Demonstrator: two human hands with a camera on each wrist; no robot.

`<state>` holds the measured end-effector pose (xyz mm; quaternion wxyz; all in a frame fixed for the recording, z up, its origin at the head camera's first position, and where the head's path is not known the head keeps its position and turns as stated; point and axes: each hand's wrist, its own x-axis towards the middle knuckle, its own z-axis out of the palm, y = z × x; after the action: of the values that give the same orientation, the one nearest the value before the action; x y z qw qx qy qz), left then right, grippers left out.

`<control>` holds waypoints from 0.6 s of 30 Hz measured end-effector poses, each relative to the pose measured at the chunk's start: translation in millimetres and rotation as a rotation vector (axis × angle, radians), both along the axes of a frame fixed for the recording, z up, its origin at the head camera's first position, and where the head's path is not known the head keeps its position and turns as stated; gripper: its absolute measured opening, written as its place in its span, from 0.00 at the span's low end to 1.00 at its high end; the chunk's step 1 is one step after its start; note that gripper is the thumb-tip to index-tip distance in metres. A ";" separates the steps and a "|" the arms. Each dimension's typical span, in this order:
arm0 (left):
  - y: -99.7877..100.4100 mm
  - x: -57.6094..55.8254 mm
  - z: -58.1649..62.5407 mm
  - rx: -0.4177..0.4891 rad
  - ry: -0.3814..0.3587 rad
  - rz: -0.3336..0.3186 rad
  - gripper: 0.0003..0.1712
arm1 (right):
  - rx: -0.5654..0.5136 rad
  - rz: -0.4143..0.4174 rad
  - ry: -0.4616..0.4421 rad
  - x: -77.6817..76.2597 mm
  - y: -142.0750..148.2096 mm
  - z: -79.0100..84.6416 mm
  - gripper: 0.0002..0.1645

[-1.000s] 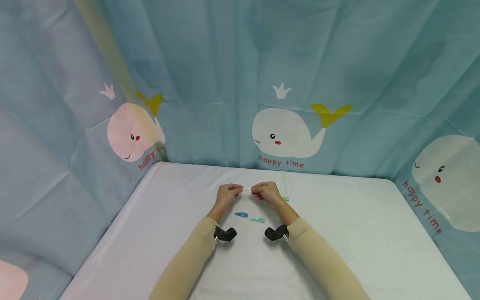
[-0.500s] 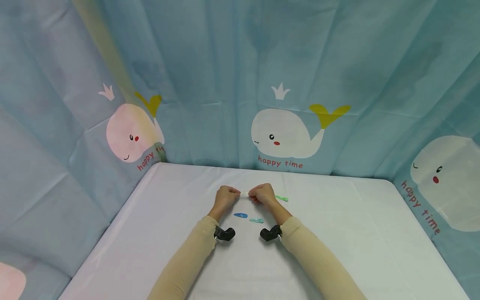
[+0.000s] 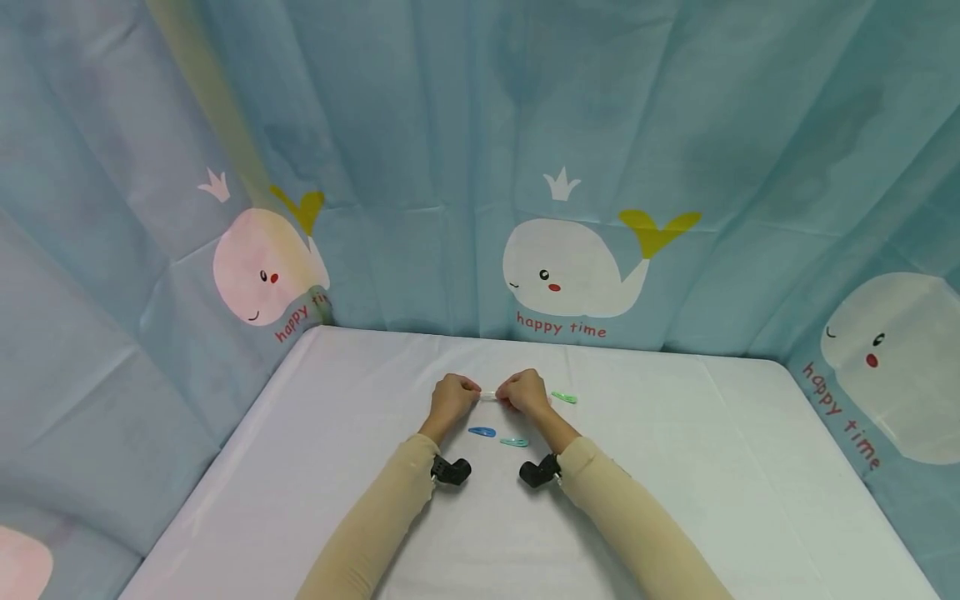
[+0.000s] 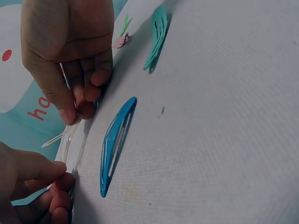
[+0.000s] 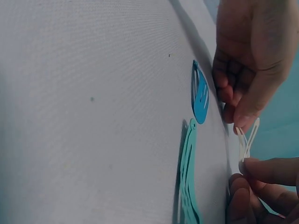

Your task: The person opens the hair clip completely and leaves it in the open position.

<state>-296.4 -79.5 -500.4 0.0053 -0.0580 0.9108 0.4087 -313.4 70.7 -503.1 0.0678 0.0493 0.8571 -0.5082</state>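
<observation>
1. A whale-print curtain [image 3: 420, 150] hangs behind the white-covered table [image 3: 712, 467].
2. Over its far part, the left hand [image 3: 452, 397] and right hand [image 3: 527, 392] each pinch one end of the same clip, so neither is nearer.
3. That white snap hair clip [image 3: 487, 396] spans the gap between them, long axis left to right; its arms join at the right hand's pinch and spread toward the left hand.
4. Blue [image 3: 482, 432] and teal snap clips [image 3: 514, 442] lie nearer; a green snap clip [image 3: 564, 397] lies right of the right hand.
</observation>
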 end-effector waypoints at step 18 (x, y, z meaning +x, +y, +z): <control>-3.7 -0.2 -2.4 -0.077 0.052 -0.055 0.06 | 0.036 0.019 0.005 1.8 0.5 0.3 0.04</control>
<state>-296.7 -83.1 -502.8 -0.0094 -0.0226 0.9269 0.3745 -311.6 71.2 -502.8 0.0695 0.0409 0.8669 -0.4920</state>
